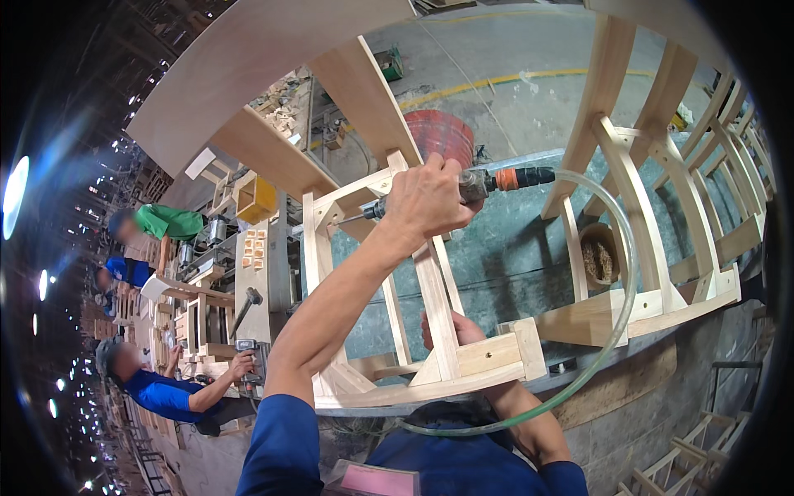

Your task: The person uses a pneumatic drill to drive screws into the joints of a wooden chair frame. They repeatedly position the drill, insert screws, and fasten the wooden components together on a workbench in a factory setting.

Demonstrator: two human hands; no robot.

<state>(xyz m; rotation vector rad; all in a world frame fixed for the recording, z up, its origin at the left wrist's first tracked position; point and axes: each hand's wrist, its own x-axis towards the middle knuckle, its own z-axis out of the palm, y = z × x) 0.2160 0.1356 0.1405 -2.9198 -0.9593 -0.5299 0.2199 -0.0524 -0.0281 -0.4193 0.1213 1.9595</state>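
My left hand is wrapped around an air screwdriver held roughly level. Its thin bit points left at a corner block of a pale wooden chair frame; I cannot tell if the tip touches a screw. From the driver's right end, an orange and black coupling leads into a clear hose that loops down and turns green near my body. Lower down, my right hand grips an upright of the same frame, its fingers on both sides and partly hidden behind the wood.
The frame lies on a worn green bench top. More joined chair frames stand at the right, near a tub of screws. A red bucket is beyond the bench. At left, a co-worker in blue handles a power tool.
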